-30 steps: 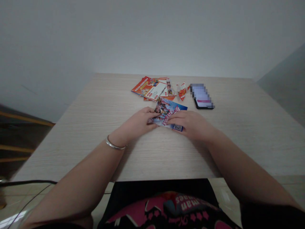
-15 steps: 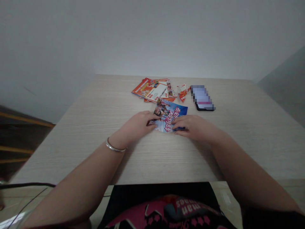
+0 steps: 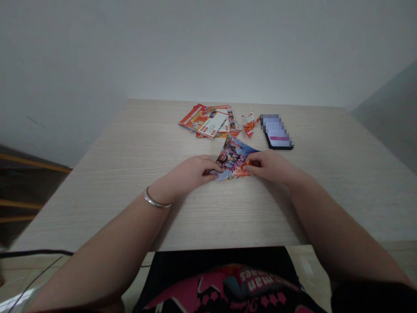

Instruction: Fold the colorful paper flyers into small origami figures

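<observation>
A blue printed leaflet lies on the table between my hands, its lower right corner turned over so that an orange back side shows. My left hand pinches the leaflet's lower left edge between thumb and fingers. On the other side, my right hand is closed on the right edge, at the folded-over corner. Just beyond the leaflet is a loose pile of orange and white leaflets, close to its top corner.
Right of the pile sits a small folded orange and white paper piece. A black phone with a lit, blurred screen lies beside it. The pale wooden table meets a grey wall at the back.
My right hand has gone from fingers resting on the leaflet to gripping its right edge. The lower right corner has been folded over, exposing orange. The leaflet has tilted slightly.
</observation>
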`<state>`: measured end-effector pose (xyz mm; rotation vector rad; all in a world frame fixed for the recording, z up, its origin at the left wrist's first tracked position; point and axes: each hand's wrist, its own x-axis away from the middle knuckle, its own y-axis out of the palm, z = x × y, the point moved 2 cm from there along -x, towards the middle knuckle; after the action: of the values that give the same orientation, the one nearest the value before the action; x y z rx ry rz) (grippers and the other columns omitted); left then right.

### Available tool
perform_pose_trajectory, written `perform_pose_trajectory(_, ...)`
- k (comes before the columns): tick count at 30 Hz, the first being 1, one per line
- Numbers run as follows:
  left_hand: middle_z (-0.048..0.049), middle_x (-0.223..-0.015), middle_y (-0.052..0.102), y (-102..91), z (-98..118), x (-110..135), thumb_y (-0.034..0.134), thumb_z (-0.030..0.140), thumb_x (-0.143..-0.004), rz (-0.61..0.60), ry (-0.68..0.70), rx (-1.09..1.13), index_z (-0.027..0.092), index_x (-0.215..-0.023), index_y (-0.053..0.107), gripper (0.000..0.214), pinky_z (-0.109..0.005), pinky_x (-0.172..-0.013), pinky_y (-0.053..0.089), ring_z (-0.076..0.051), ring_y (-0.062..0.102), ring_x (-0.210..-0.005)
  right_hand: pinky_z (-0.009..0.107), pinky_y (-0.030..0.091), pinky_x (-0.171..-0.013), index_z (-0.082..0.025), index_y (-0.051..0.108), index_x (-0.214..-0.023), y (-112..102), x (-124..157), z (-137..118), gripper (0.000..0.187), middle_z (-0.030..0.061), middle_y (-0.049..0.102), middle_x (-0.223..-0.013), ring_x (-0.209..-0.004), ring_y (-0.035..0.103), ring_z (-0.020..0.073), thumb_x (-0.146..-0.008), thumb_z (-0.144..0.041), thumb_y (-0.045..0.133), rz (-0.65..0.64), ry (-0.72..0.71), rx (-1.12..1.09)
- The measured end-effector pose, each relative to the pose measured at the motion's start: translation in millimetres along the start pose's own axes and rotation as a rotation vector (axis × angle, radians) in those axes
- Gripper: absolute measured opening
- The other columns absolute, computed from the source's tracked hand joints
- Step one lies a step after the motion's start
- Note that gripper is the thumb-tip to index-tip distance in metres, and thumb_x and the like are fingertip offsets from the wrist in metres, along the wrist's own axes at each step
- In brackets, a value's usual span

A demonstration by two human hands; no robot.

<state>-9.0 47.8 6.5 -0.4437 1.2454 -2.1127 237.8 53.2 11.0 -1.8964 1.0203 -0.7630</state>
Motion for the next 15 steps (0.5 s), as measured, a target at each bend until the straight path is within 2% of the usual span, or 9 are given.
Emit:
perform_pose_trajectory(3,-0.0099,-0.115,0.073,1.0,-1,1,0.057,0.028,-0.100,-0.005,0.038,0.011,0.018,-0.111,0.077,0.025,-0.036,-0.098,0.051,-0.021,0.067,-0.106,0.029,0.033,-0.058,-0.021,0.059,-0.071,4,-3,1,0.028,-0.0011,0.061,-0.065,-0.058,0.049,0.0127,-0.095,-0.036,0.055,0.035,0.060,0.004)
perform_pose_trajectory(8,-0.0104,-0.114,0.071,2.8,0,0,0.067,0.033,-0.095,0.002,0.024,0.003,0.018,-0.097,0.079,0.020,-0.037,-0.097,0.051,-0.023,0.066,-0.107,0.029,0.032,-0.059,-0.021,0.059,-0.073,6,-5,-4,0.027,0.0007,0.063,-0.069,-0.061,0.051,0.0138,-0.096,-0.034,0.054,0.035,0.066,0.081)
perform_pose_trajectory(11,-0.0086,-0.106,0.072,4.6,5,-2,0.066,0.031,-0.095,0.026,-0.027,-0.028,0.018,-0.097,0.078,0.018,-0.035,-0.088,0.051,-0.022,0.067,-0.098,0.030,0.032,-0.059,-0.020,0.062,-0.074,6,-5,-6,0.025,0.0027,0.066,-0.073,-0.063,0.053,0.0146,-0.095,-0.033,0.057,0.036,0.067,0.147)
perform_pose_trajectory(15,-0.0051,-0.097,0.074,5.2,14,-4,0.068,0.029,-0.093,0.071,-0.169,-0.041,0.018,-0.105,0.073,0.017,-0.032,-0.075,0.049,-0.019,0.065,-0.083,0.031,0.033,-0.059,-0.019,0.063,-0.075,5,-5,-10,0.024,0.0050,0.069,-0.075,-0.063,0.054,0.0153,-0.095,-0.031,0.057,0.026,0.129,0.220)
